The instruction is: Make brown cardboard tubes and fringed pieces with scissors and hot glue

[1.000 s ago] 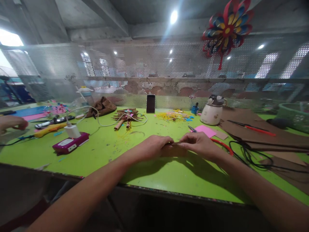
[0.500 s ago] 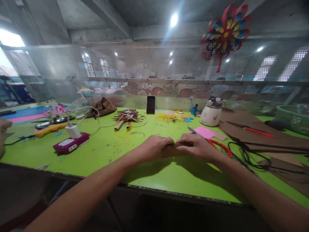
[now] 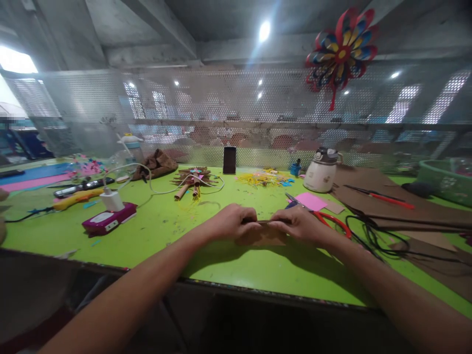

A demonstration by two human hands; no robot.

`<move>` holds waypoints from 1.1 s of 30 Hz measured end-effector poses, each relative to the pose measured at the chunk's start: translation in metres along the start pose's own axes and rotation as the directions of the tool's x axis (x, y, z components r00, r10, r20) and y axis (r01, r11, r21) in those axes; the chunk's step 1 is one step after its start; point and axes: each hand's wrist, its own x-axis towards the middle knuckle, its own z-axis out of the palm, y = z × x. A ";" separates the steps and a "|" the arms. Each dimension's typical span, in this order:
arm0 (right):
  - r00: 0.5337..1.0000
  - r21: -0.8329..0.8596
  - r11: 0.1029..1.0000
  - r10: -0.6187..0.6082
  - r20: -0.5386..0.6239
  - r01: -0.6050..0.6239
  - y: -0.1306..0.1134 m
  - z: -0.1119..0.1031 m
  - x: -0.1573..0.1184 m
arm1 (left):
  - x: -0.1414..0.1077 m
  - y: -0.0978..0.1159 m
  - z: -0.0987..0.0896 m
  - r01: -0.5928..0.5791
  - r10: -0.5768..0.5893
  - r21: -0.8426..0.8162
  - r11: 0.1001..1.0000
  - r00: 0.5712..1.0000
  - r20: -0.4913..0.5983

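Observation:
Both of my hands pinch the top edge of a small piece of brown paper [image 3: 263,238] just above the green table [image 3: 221,265]. My left hand [image 3: 235,221] grips its left end, and my right hand [image 3: 297,223] grips the right end, thumbs toward me. The paper looks folded or rolled along that edge, though the fingers hide part of it. Close beyond my right hand lie orange-handled scissors [image 3: 334,222], partly covered by the hand and wrist, and a pink paper square [image 3: 310,200].
Rolled brown paper tubes [image 3: 188,187], yellow shreds [image 3: 261,180], a propped phone [image 3: 229,160] and a white bottle [image 3: 320,172] stand farther back. A purple power strip [image 3: 109,219] is at left. Black cord [image 3: 372,236] and brown sheets [image 3: 391,201] lie at right.
My hands have drawn slightly apart along the paper's edge, and more of the brown paper shows between and below them. At the far left, another person's hand has pulled back toward the frame edge.

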 end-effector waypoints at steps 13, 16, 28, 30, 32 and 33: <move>0.986 0.166 0.981 0.080 0.148 -0.105 0.008 -0.011 -0.004 | 0.000 -0.003 -0.002 -0.010 0.009 -0.012 1.000 0.999 -0.033; 0.976 0.231 0.963 0.092 0.199 -0.138 0.008 -0.016 -0.005 | -0.001 -0.005 -0.006 -0.034 0.035 -0.079 0.996 0.999 0.020; 0.968 0.458 0.853 0.221 0.118 -0.250 0.020 -0.021 -0.007 | -0.003 -0.018 -0.012 0.043 0.038 -0.504 0.862 0.988 0.148; 0.956 0.560 0.790 0.292 0.016 -0.251 0.022 -0.022 -0.007 | -0.004 -0.019 -0.013 0.079 0.031 -0.640 0.764 0.987 0.159; 0.961 0.638 0.742 0.275 -0.009 -0.207 0.018 -0.021 -0.007 | -0.005 -0.017 -0.013 0.103 0.033 -0.735 0.670 0.985 0.169; 0.974 0.663 0.727 0.225 0.013 -0.176 0.014 -0.021 -0.007 | -0.005 -0.016 -0.013 0.119 0.039 -0.768 0.630 0.982 0.184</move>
